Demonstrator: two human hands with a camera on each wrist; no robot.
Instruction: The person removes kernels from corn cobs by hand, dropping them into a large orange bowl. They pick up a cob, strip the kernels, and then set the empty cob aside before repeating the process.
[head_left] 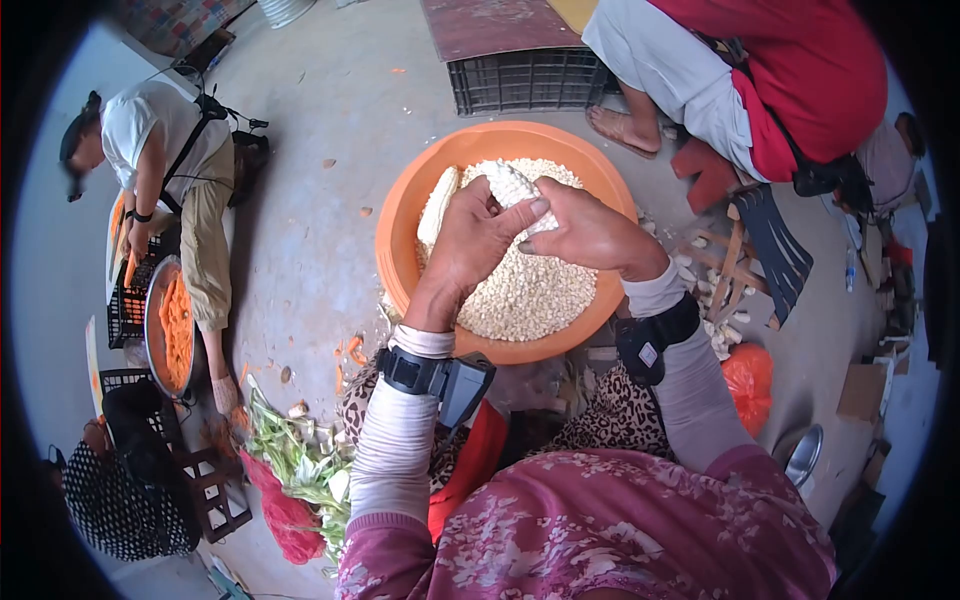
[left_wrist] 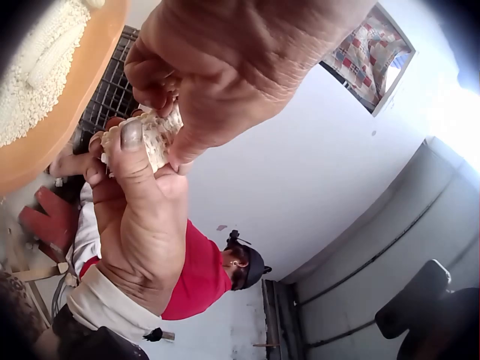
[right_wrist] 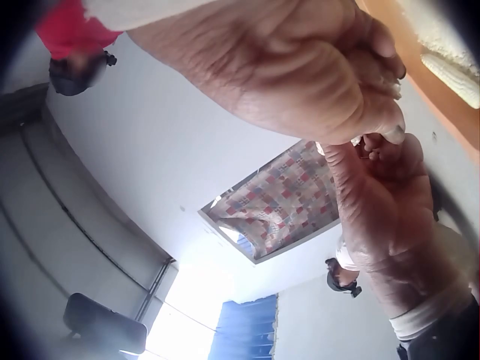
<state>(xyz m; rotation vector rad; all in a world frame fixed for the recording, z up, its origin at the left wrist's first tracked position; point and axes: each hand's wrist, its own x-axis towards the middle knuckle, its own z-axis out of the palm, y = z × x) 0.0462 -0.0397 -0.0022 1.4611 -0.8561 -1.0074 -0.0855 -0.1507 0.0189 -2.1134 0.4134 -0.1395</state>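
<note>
A whitish corn cob (head_left: 512,188) is held in both hands above an orange basin (head_left: 398,270) of loose pale kernels (head_left: 530,300). My left hand (head_left: 472,240) grips the cob from the left, its thumb pressed on the kernels. From the other side my right hand (head_left: 590,232) curls round the cob, thumb near the left thumb. The left wrist view shows the cob (left_wrist: 156,139) pinched between the fingers of both hands, part of its side bare of kernels. Another pale cob (head_left: 438,208) lies on the kernels at the basin's left side.
A black crate (head_left: 530,80) stands beyond the basin, beside a seated person in red (head_left: 820,80). At left, a person in white (head_left: 150,120) bends by a metal bowl of orange pieces (head_left: 176,330). Green husks (head_left: 305,460) and a red bag (head_left: 748,385) lie nearer.
</note>
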